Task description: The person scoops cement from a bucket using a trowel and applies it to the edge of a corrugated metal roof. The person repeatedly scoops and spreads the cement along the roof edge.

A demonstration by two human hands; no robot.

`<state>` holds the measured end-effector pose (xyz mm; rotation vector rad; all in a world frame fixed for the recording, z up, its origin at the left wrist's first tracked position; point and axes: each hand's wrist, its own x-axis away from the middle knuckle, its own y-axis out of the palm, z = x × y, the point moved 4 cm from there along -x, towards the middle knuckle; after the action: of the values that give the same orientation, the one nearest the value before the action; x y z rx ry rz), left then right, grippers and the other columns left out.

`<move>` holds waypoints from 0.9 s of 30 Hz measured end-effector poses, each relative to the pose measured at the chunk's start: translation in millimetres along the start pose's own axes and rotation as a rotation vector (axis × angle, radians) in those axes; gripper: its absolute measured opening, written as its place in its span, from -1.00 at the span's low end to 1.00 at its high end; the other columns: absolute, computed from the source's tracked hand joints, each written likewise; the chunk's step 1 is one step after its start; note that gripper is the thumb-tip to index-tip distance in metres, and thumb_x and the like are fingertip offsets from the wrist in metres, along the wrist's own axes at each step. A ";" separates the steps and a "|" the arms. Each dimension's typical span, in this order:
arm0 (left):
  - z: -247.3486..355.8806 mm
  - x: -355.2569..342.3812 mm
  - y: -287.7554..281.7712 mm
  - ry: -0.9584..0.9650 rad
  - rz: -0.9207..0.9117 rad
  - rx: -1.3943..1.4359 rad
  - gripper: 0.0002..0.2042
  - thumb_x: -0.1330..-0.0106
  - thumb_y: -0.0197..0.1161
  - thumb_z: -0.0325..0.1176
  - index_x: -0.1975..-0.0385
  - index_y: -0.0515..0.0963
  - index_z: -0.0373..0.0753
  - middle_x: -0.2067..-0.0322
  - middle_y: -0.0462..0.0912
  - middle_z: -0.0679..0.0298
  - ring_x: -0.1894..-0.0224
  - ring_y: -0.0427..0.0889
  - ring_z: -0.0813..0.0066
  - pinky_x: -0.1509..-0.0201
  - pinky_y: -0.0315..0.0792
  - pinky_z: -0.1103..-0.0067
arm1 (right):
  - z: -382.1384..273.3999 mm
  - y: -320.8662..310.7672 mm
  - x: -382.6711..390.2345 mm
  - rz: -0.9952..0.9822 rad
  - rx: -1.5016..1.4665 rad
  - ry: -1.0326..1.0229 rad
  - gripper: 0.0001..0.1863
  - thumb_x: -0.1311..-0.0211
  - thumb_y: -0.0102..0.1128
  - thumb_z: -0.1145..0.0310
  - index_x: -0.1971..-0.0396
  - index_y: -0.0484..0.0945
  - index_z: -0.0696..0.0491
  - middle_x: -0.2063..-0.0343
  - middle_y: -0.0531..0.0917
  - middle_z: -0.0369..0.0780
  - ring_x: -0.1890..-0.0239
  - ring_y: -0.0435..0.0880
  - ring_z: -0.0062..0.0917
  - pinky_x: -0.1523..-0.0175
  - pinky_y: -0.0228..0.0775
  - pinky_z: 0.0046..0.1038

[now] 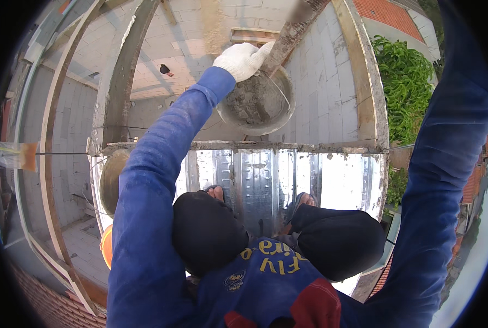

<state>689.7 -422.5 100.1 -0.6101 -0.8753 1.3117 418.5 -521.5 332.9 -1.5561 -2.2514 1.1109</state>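
Observation:
My left hand (243, 60), in a white knitted glove, is closed on the wire handle of a round grey bucket (255, 109), beside a stained timber (293, 35) that slants up toward the top edge. Wet grey mortar (249, 98) lies inside the bucket, which hangs just beyond the rough edge of the metal deck. My right arm in its blue sleeve reaches up along the right side of the picture, and its hand is out of view.
My bare-toed feet rest on corrugated metal decking (260, 169). At its left are another grey bucket (113, 180) and an orange bucket (106, 246). Concrete beams (113, 93) and wooden boards (55, 142) edge a drop to block walls below. Green plants (397, 82) and tiled roofs lie right.

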 end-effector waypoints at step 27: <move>-18.8 303.5 -15.5 -0.500 0.206 0.667 -0.33 -0.60 0.33 0.33 0.30 0.89 -0.29 0.62 0.72 0.17 0.48 0.78 0.40 0.23 0.64 0.39 | -5.2 115.9 -24.5 -0.183 0.358 -0.071 -0.30 -0.52 0.32 -0.13 -0.30 0.67 0.21 -0.06 0.82 0.16 -0.20 0.80 0.04 -0.31 0.59 -0.12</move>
<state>721.8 -126.4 163.1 0.1688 -0.7099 1.8660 515.9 -520.7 265.4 -1.1646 -2.0423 1.4352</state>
